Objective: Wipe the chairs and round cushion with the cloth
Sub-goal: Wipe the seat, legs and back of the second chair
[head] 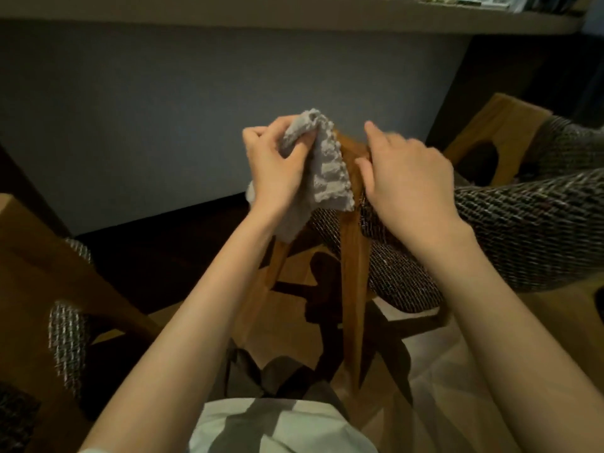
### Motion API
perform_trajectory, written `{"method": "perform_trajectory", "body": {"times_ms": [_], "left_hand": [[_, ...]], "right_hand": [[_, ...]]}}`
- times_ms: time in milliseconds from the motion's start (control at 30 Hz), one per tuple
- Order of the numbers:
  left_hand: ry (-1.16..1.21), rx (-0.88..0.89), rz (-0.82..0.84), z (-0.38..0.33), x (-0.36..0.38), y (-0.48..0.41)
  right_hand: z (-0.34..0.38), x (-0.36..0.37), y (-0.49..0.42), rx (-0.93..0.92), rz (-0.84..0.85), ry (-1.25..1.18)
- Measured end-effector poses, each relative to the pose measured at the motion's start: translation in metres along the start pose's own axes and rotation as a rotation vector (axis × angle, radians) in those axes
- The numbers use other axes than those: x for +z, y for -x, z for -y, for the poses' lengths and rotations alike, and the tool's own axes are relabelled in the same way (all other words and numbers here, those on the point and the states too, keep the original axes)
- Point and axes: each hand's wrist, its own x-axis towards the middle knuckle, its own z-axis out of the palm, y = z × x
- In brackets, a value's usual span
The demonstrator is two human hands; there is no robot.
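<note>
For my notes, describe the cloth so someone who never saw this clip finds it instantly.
Start at the blue-grey wall ahead, then drop to the wooden chair frame in the middle. At its top, the left hand grips the cloth: pale grey, nubby and ridged, unlike the dark woven upholstery beside it.

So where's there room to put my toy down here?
Two bare floor spots: the dark strip between the grey wall and the left chair, and the lit patch between the middle chair's wooden leg and the right forearm. The middle chair's top is crowded: the left hand grips the cloth there and the right hand rests on the frame.
</note>
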Motion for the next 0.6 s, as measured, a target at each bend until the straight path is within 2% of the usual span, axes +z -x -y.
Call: {"method": "perform_trajectory", "body": {"times_ms": [100, 200, 300, 467, 600], "left_hand": [[0.137, -0.029, -0.085, -0.006, 0.031, 0.010], [0.333, -0.064, -0.149, 0.001, 0.051, 0.026], [0.308, -0.030, -0.157, 0.014, 0.062, 0.030], [0.323, 0.047, -0.038, 0.032, 0.070, 0.016], [0.325, -0.045, -0.043, 0.041, 0.070, 0.000]], "right_hand": [[-0.001, 0.008, -0.001, 0.000, -0.015, 0.134], [0.001, 0.012, 0.001, -0.023, -0.039, 0.169], [0.002, 0.012, 0.000, -0.005, -0.015, 0.175], [0.005, 0.008, 0.000, -0.003, 0.012, 0.198], [0.007, 0.010, -0.001, 0.010, 0.017, 0.235]]}}
